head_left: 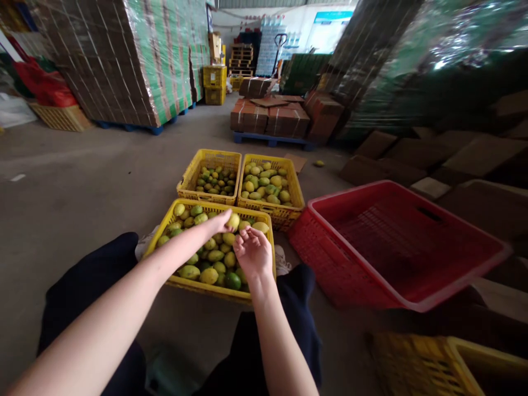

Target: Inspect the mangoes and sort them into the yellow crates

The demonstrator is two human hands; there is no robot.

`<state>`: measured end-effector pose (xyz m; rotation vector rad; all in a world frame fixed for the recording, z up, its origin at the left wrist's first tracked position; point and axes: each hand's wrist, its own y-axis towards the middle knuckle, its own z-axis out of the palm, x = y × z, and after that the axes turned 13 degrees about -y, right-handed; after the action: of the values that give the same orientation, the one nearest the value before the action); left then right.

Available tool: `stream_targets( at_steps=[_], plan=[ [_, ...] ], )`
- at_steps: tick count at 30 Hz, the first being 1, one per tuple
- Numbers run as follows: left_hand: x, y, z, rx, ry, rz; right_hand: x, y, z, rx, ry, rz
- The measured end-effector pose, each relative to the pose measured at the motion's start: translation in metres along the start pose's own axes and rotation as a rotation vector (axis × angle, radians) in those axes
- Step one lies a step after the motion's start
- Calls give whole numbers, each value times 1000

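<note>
Yellow and green lemons [209, 275] fill a yellow plastic crate [193, 281] between my knees. Above its far right part, my left hand [223, 220] is closed on a yellow lemon [233, 221]. My right hand [254, 254] is just to the right, palm turned up and bare, its fingers loosely curled and apart. Its fingertips are close to another lemon [244, 225]; whether they touch it I cannot tell. Beyond stand two more yellow crates, the left one [184, 190] with smaller dark green and yellow fruit, the right one [295, 184] with larger lemons.
A large red crate [330, 264] stands tilted at my right, and part of a yellow crate [412, 363] shows at lower right. Flattened cardboard [445, 154] lies along the right side. Ahead are a pallet of cartons [270, 118] and a wrapped stack [152, 66].
</note>
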<state>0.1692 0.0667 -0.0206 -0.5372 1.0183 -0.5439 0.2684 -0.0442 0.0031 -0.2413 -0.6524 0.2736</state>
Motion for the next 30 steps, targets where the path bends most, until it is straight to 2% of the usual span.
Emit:
stream_targets(
  at_steps=[2, 4, 5, 7, 8, 10, 13, 16, 19, 22, 25, 30],
  plan=[
    [-45, 13, 37, 11, 53, 53, -1, 2, -3, -14, -2, 0],
    [-78, 19, 58, 42, 146, 127, 0, 3, -4, -33, 0, 0],
    [-87, 20, 61, 60, 265, 180, 1, 4, -4, -35, -1, -4],
    [-89, 16, 52, 91, 590, 267, 2, 3, -1, -16, -14, -12],
    [-83, 11, 40, 102, 767, 288, 2, 2, 1, -1, -25, -15],
    [-60, 0, 2, 98, 986, 253, 1, 1, 4, 23, -41, -5],
    [-20, -22, -74, 83, 1270, 172, -1, 1, 5, 31, -45, 34],
    [9, -41, -148, 2, 1504, 102, -4, 3, 3, -1, -46, 72],
    [28, -49, -199, -91, 1663, 24, -4, 9, 0, -26, -77, 72],
    [40, -47, -222, -135, 1750, -14, -5, 16, -2, -23, -176, 1],
    [48, -41, -227, -125, 1785, -15, -9, 24, -5, -29, -311, -64],
    [45, -37, -228, -97, 1729, 41, -19, 35, -15, -98, -376, 66]
  ],
)
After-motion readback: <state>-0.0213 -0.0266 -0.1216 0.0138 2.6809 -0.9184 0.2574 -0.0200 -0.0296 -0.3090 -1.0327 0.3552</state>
